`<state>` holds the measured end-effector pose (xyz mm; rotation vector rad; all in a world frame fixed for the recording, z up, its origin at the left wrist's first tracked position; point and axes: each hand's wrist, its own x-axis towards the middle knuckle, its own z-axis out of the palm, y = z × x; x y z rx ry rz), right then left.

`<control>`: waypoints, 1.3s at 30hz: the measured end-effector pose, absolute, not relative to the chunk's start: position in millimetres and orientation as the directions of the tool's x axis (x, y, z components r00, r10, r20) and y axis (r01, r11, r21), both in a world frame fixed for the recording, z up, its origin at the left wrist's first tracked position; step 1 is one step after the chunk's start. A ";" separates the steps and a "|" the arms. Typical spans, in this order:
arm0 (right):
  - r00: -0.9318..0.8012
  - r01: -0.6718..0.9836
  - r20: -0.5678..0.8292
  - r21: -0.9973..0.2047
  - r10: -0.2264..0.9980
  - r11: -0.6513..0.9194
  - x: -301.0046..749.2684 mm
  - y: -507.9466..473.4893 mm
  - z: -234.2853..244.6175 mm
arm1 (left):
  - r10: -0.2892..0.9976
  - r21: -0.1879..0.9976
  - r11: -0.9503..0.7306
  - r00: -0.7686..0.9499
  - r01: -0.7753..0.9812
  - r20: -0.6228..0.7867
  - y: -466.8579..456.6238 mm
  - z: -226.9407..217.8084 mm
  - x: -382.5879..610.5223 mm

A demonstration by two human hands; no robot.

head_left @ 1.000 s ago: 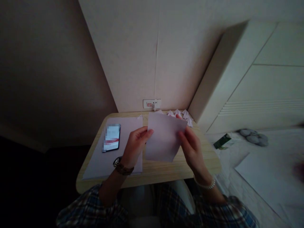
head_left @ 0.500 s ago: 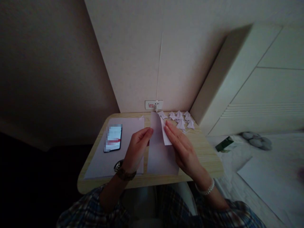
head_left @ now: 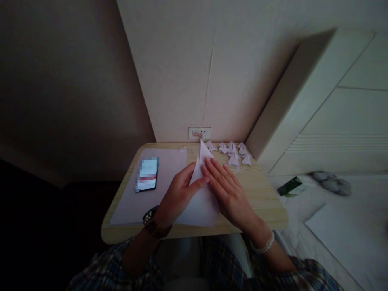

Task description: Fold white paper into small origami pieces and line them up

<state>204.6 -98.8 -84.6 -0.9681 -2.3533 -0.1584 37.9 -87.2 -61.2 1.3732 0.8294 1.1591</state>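
Observation:
A white sheet of paper [head_left: 201, 206] is held slightly tilted over the front half of the table, its upper part folded over to a point. My left hand [head_left: 180, 192] grips the sheet's left side, thumb across the front and fingertips hidden behind. My right hand [head_left: 228, 194] lies flat on the folded part, fingers stretched out and nearly together; its thumb is hidden. Behind the right hand, several small folded paper pieces [head_left: 233, 159] stand at the table's far right corner.
Left on the wooden table [head_left: 260, 202] lie white paper sheets [head_left: 127, 210], with a lit phone [head_left: 147, 173] on them. A round dark object [head_left: 149, 215] is by my left wrist. A wall socket [head_left: 200, 133] sits behind the table. On the right are a green-and-white box [head_left: 290, 186] and a white sheet [head_left: 342, 238].
The paper's upper right flap has been turned over to the left and now forms a point. My right hand has flattened onto it, and my left thumb has moved across the front.

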 end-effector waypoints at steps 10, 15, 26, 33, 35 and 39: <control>-0.392 0.502 0.566 -0.529 0.725 0.684 212.1 -108.8 -67.4 | 0.952 0.994 -0.102 0.287 -0.032 0.107 -84.3 -67.2 40.0; -0.076 0.309 0.447 -0.839 0.891 0.447 212.6 -98.1 -57.0 | 0.934 0.999 -0.029 0.355 -0.043 0.042 -87.8 -66.4 36.9; -0.069 0.124 0.110 -0.985 0.991 0.118 205.0 -81.1 -44.7 | 0.912 0.986 0.122 0.406 -0.111 -0.067 -84.5 -63.5 42.5; -0.028 0.071 0.143 -0.987 0.989 0.144 191.7 -77.4 -45.3 | 0.935 0.986 0.094 0.352 -0.138 -0.040 -86.6 -57.1 38.2; -0.023 0.078 0.145 -0.986 0.989 0.147 187.2 -77.7 -44.0 | 0.944 0.990 0.074 0.329 -0.118 -0.031 -88.6 -55.6 35.1; -0.028 0.114 0.154 -0.981 0.988 0.156 182.4 -79.7 -42.2 | 0.953 0.998 -0.007 0.303 -0.055 0.023 -92.4 -57.6 31.1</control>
